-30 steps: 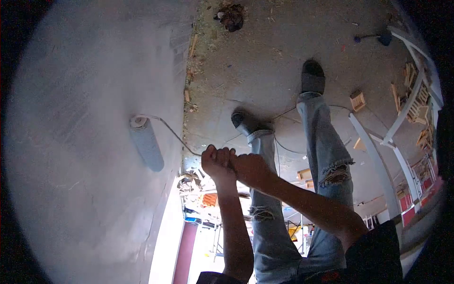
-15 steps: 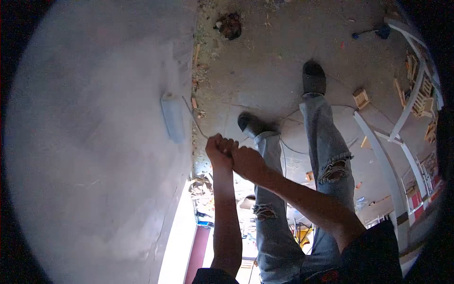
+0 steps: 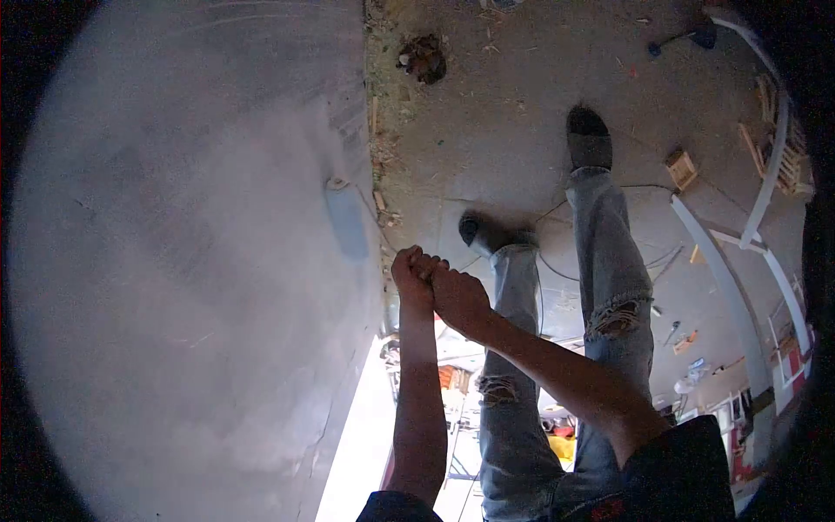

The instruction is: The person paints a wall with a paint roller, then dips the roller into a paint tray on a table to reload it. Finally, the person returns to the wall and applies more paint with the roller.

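A paint roller [image 3: 348,222] with a pale blue-grey cover lies against the grey wall surface [image 3: 191,261] on the left, near its lower edge. Its thin wire frame bends from the roller's far end toward my hands. My left hand [image 3: 415,271] is closed in a fist where the wire ends. Just beside it, touching, my right hand [image 3: 461,300] is also closed, its arm crossing over my legs. The handle itself is hidden inside my fingers.
My feet in dark shoes [image 3: 590,139] stand on a dusty concrete floor [image 3: 522,113]. Debris lines the wall's foot. A dark clump [image 3: 423,59], a cable [image 3: 557,277], a small wooden box [image 3: 681,168] and a curved pale frame [image 3: 722,270] lie around.
The whole view has shifted, so the wall, feet and floor items appear farther right. The roller and both hands also appear farther right, with the grip unchanged.
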### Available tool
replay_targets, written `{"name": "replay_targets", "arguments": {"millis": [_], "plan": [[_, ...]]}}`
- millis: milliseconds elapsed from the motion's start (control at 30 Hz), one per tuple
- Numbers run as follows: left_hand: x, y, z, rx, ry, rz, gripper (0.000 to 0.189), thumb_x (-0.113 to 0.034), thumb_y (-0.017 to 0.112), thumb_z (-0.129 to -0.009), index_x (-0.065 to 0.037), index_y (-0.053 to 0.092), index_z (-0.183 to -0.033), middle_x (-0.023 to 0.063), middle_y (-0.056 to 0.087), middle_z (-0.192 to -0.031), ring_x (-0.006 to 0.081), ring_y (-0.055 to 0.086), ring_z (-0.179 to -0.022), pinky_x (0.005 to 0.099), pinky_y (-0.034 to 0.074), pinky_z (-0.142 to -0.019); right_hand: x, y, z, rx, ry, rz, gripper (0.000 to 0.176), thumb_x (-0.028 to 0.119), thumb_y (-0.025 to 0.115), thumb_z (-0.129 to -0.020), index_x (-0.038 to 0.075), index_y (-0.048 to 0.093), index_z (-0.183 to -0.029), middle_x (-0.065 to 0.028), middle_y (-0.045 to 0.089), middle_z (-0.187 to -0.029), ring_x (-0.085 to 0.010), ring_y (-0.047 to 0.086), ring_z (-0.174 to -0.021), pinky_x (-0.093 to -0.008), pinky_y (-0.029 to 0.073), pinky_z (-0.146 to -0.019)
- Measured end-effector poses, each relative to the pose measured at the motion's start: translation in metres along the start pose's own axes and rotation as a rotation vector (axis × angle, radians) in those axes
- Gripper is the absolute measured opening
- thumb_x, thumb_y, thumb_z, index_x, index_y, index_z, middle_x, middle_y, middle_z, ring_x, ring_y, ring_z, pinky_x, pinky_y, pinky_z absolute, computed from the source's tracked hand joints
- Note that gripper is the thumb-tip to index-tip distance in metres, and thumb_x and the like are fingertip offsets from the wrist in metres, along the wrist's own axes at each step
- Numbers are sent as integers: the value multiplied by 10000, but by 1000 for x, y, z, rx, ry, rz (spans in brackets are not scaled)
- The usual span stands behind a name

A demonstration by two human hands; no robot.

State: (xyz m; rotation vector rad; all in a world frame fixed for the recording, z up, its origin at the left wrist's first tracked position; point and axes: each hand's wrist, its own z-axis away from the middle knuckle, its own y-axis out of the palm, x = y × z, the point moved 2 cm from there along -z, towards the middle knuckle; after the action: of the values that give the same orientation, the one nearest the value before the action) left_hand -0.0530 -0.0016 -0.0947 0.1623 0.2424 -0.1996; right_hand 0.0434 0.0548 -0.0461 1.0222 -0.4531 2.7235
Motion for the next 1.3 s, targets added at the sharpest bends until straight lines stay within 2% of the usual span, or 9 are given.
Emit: {"name": "replay_targets", "arguments": {"millis": [233,300,367,500,700,867,1033,1133,1300], "plan": [[-7,-1,70,-138,48,-80,253,-184,492,-775,-123,356,-571,-20,276,-431,112,341,-425,303,412,-507,35,-12,47,97,-24,-194,240,137,492,-781,-82,459,-874,-171,578,-609,-301,610,-561,-395,495,-482],[-5,15,114,-354,417,-562,191,-50,549,-749,-21,407,-624,6,328,-463,124,418,-422,299,439,-434,40,-10,77,140,-42,-247,285,133,505,-768,-106,450,-912,-160,576,-592,-286,603,-533,-386,489,-462],[-10,-4,121,-89,87,-91,216,-128,508,-776,-48,396,-610,13,324,-461,122,368,-398,318,415,-417,48,-10,92,127,-133,-131,277,121,480,-775,-112,455,-922,-149,572,-578,-272,595,-511,-374,481,-447],[-10,17,72,-207,-28,-87,244,-204,429,-800,-127,362,-578,-6,251,-430,135,299,-416,317,411,-532,28,2,50,-59,-132,-144,175,85,433,-792,-69,483,-859,-160,576,-592,-289,604,-549,-396,488,-477],[-9,-12,-13,25,-185,-52,267,-204,419,-812,-146,340,-563,-15,248,-434,114,272,-395,310,386,-507,13,15,-4,-87,111,-55,211,105,432,-806,-71,458,-919,-187,591,-661,-306,614,-592,-398,496,-516],[-11,-16,78,-333,87,-377,295,-302,425,-803,-162,370,-550,-6,293,-424,154,293,-384,317,335,-460,42,-3,62,139,-10,-247,258,96,464,-791,-101,408,-947,-188,580,-628,-305,613,-565,-413,488,-482],[-9,-1,133,-121,30,-16,264,-204,443,-804,-140,335,-571,-19,266,-439,115,260,-396,293,359,-473,45,0,91,175,-99,-106,381,117,489,-781,-150,402,-1039,-166,583,-608,-288,606,-526,-392,486,-455],[-3,10,97,-326,35,-264,278,-215,451,-795,-156,323,-556,-29,249,-428,120,258,-396,327,372,-497,26,-2,71,177,-23,-127,373,124,508,-760,-130,437,-1024,-158,580,-602,-284,607,-534,-396,490,-470],[0,21,17,-72,-59,-72,301,-222,432,-813,-153,330,-538,-6,269,-431,151,298,-394,311,358,-483,6,-19,12,-77,78,-158,150,89,506,-732,-39,469,-801,-189,575,-627,-315,610,-595,-425,493,-539]]}}
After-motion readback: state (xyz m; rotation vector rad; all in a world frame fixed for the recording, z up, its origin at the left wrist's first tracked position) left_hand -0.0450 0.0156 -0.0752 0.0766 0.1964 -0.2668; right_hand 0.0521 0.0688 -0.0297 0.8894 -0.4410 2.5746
